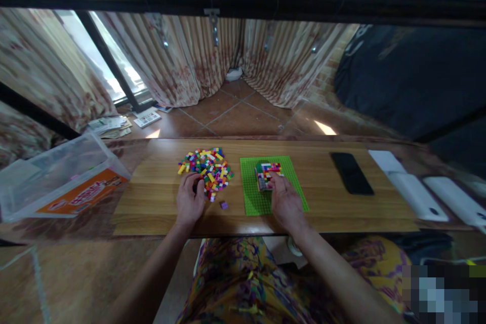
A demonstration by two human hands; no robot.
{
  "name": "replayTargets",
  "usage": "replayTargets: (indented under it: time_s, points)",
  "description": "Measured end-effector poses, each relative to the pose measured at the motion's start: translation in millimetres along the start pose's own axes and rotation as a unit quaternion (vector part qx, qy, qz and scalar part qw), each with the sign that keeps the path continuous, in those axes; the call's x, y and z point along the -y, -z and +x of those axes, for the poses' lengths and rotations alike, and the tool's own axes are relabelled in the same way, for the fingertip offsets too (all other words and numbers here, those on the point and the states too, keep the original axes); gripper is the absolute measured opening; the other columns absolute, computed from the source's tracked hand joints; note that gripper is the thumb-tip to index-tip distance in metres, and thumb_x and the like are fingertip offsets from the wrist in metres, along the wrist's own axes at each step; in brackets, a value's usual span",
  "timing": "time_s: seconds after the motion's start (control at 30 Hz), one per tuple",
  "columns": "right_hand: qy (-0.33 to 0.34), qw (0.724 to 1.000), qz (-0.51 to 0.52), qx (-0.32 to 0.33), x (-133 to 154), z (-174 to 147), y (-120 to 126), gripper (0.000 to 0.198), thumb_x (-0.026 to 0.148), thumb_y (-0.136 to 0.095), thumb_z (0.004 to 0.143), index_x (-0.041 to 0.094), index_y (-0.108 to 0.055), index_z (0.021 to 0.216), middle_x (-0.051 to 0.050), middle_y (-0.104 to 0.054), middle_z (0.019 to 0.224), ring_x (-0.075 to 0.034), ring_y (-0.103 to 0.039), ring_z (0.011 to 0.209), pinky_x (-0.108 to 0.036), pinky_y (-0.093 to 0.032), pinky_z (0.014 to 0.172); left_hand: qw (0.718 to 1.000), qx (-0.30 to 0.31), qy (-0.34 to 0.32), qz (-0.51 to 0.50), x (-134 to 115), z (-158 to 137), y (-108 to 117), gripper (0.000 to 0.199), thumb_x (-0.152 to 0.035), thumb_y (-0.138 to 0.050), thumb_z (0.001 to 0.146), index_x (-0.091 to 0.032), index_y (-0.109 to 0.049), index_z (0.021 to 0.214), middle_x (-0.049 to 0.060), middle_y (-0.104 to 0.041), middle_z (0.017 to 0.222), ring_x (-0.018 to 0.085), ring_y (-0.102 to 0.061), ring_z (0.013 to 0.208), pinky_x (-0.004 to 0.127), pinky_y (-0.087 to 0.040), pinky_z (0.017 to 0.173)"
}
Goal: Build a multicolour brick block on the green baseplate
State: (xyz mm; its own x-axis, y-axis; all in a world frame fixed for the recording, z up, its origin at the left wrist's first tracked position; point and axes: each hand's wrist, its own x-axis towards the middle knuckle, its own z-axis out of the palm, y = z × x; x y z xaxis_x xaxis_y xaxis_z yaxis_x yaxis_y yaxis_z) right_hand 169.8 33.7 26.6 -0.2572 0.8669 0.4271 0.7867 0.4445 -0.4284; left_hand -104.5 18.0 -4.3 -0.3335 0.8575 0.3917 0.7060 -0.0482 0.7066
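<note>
My left hand (191,199) rests on the wooden board at the lower left edge of a heap of small coloured toy building bricks (212,164). Its fingers are curled, and what they may hold is hidden. A single purple brick (224,205) lies just right of that hand. On a green studded baseplate (252,205) stands a small block-shaped build of multicoloured bricks (261,177). My right hand (286,202) reaches over the baseplate with its fingertips pinched together against the right part of the build. Any brick between those fingertips is too small to make out.
A black phone (351,173) lies on the board's right part, with white devices (419,196) beyond it. A clear plastic bin (64,177) with an orange label stands at the left. A dark metal bar (243,2) crosses in front of the curtains (182,61).
</note>
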Motion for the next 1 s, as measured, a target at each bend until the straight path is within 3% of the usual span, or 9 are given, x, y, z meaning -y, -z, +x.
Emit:
replayTargets:
  time_s: [0.17,0.27,0.37,0.53,0.63,0.7,0.8,0.9,1.0]
  points:
    - [-0.026,0.996,0.02,-0.077,4.7,-2.9,-8.1,0.038,0.026,-0.041,0.095,0.017,-0.048,0.131,-0.015,-0.063,0.115,-0.026,-0.057,0.108,-0.047,-0.048,0.094,1.0,0.002,0.001,-0.01,0.1,0.0,1.2,0.022,-0.034,-0.048,0.09,-0.018,-0.061,0.098,0.011,-0.062,0.107,0.023,-0.059,0.105,0.042,-0.048,0.097]
    - [-0.073,0.992,-0.022,-0.097,10.7,0.8,-15.4,0.056,0.04,-0.052,0.091,0.016,-0.04,0.139,-0.02,-0.055,0.129,-0.032,-0.049,0.122,-0.053,-0.042,0.098,1.0,0.007,-0.004,-0.015,0.2,0.4,1.9,0.021,-0.034,-0.048,0.089,-0.018,-0.061,0.097,0.011,-0.062,0.107,0.023,-0.059,0.107,0.043,-0.048,0.098]
    - [-0.143,0.985,-0.067,-0.065,15.0,7.3,-23.2,0.078,0.05,-0.061,0.083,0.013,-0.032,0.144,-0.024,-0.048,0.137,-0.037,-0.044,0.126,-0.055,-0.04,0.098,1.0,0.005,-0.001,-0.013,1.1,1.1,2.2,0.022,-0.034,-0.049,0.089,-0.018,-0.061,0.097,0.011,-0.062,0.107,0.024,-0.059,0.107,0.043,-0.048,0.098]
    - [-0.21,0.973,-0.092,0.002,8.4,14.7,-24.6,0.083,0.042,-0.063,0.08,0.01,-0.027,0.147,-0.025,-0.051,0.132,-0.038,-0.05,0.119,-0.053,-0.042,0.094,1.0,0.009,0.004,-0.013,3.4,1.9,2.1,0.023,-0.036,-0.049,0.089,-0.019,-0.062,0.096,0.01,-0.063,0.106,0.024,-0.06,0.105,0.044,-0.049,0.097]
    - [-0.191,0.975,-0.1,0.052,-13.1,17.4,-8.8,0.08,0.033,-0.062,0.077,0.013,-0.029,0.147,-0.021,-0.05,0.136,-0.038,-0.045,0.125,-0.057,-0.037,0.101,1.0,0.01,0.009,-0.011,3.8,2.1,2.1,0.024,-0.037,-0.049,0.089,-0.018,-0.062,0.096,0.011,-0.063,0.106,0.024,-0.06,0.104,0.044,-0.049,0.096]
    - [-0.151,0.976,-0.105,0.117,-33.6,18.8,6.5,0.081,0.025,-0.063,0.074,0.02,-0.03,0.148,-0.016,-0.045,0.146,-0.041,-0.033,0.136,-0.065,-0.028,0.105,1.0,0.01,0.006,-0.008,3.8,2.4,2.1,0.024,-0.037,-0.049,0.089,-0.018,-0.062,0.096,0.011,-0.063,0.106,0.024,-0.06,0.105,0.043,-0.049,0.097]
    - [-0.13,0.965,-0.114,0.196,-60.8,19.5,27.3,0.09,0.005,-0.057,0.065,0.028,-0.031,0.149,-0.01,-0.039,0.152,-0.04,-0.024,0.142,-0.072,-0.021,0.106,1.0,0.01,0.001,-0.004,4.2,3.0,2.3,0.025,-0.038,-0.049,0.089,-0.018,-0.063,0.096,0.011,-0.063,0.108,0.024,-0.06,0.105,0.044,-0.049,0.098]
    - [-0.095,0.968,-0.087,0.215,-69.5,19.3,35.8,0.101,-0.005,-0.049,0.056,0.025,-0.031,0.15,-0.011,-0.039,0.152,-0.033,-0.028,0.143,-0.065,-0.024,0.111,1.0,0.015,-0.004,0.0,5.0,3.8,2.3,0.026,-0.038,-0.049,0.089,-0.018,-0.063,0.097,0.011,-0.063,0.108,0.025,-0.06,0.105,0.045,-0.049,0.098]
    - [-0.027,0.977,-0.027,0.211,-60.1,19.5,30.8,0.101,-0.006,-0.045,0.052,0.016,-0.033,0.149,-0.013,-0.04,0.151,-0.025,-0.03,0.143,-0.051,-0.025,0.117,1.0,0.015,-0.011,0.004,5.4,4.3,2.2,0.025,-0.038,-0.049,0.089,-0.018,-0.063,0.096,0.011,-0.063,0.107,0.025,-0.059,0.104,0.045,-0.049,0.097]
